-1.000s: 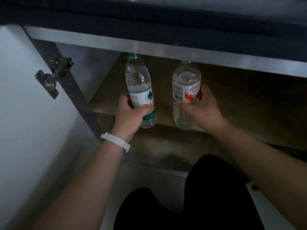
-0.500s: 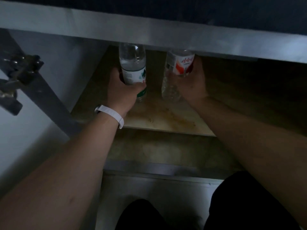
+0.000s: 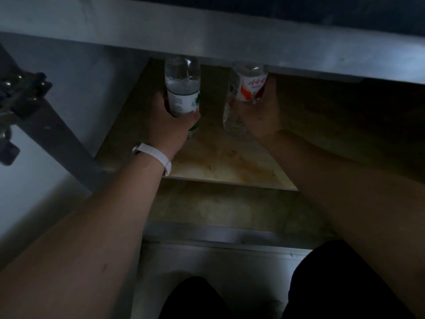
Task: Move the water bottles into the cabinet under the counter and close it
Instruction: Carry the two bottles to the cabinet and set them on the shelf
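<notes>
Bottles [image 3: 182, 93] in left grip [image 3: 171, 127], right grip [image 3: 257, 118] — perhaps shelved

Both arms are uncovered along their whole visible length, the left forearm [image 3: 92, 238] and the right forearm [image 3: 356, 192] alike. The left hand [image 3: 174, 125] and right hand [image 3: 259, 118] are bare too, gloveless down to the fingers [image 3: 161, 97]. Round the left wrist sits a white band [image 3: 156, 155], smooth, flat and fairly broad. A darker piece shows at its outer edge, possibly a clasp or a watch body, though the light is too dim to tell. At the bottom of the view two rounded knees show in black trousers [image 3: 345, 284], the cloth plain and unmarked as far as the gloom allows.
</notes>
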`<state>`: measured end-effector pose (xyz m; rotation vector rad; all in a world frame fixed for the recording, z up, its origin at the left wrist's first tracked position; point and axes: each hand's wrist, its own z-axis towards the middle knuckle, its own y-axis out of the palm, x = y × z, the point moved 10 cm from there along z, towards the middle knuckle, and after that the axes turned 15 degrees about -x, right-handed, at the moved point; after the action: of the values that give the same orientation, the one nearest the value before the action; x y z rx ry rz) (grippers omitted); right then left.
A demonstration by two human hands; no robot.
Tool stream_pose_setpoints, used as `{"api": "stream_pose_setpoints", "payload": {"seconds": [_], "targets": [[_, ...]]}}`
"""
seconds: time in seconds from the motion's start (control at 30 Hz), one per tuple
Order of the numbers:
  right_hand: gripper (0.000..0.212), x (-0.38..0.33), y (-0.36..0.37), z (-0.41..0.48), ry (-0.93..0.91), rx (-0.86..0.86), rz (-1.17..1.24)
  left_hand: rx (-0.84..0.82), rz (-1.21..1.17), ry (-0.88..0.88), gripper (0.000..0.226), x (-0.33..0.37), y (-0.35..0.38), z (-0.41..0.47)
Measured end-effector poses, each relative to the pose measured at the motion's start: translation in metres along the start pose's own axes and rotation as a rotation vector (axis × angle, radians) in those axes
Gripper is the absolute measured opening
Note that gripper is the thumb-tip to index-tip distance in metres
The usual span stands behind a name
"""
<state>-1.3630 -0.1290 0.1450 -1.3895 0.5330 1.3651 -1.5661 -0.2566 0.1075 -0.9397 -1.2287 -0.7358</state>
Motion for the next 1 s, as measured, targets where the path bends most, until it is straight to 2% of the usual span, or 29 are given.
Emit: {"api": "stream_pose_setpoints", "payload": {"seconds": [0.23,0.37,0.53,0.63,0.8,1.0], "targets": [[0.071,0.014,-0.003,-0.007,0.015,-0.056,-0.01,-0.008,0.101,-0.048,0.067,-0.005,0.001,-0.01],[0.072,0.016,-0.005,-0.018,0.039,-0.17,-0.12,-0.01,0.142,-0.085,0.062,-0.005,0.002,-0.029],[0.06,0.01,-0.018,-0.042,0.019,-0.267,-0.172,0.004,0.178,-0.067,0.061,0.008,0.01,-0.071],[0.058,0.003,-0.025,-0.063,-0.01,-0.346,-0.301,-0.024,0.335,-0.048,0.065,0.018,0.021,-0.099],[0.054,-0.011,-0.028,-0.101,-0.06,-0.513,-0.72,-0.097,0.682,0.059,0.057,0.046,0.044,-0.132],[0.055,-0.028,-0.036,-0.142,-0.193,-0.577,-0.905,-0.203,1.01,0.112,0.051,0.066,0.063,-0.162]]}}
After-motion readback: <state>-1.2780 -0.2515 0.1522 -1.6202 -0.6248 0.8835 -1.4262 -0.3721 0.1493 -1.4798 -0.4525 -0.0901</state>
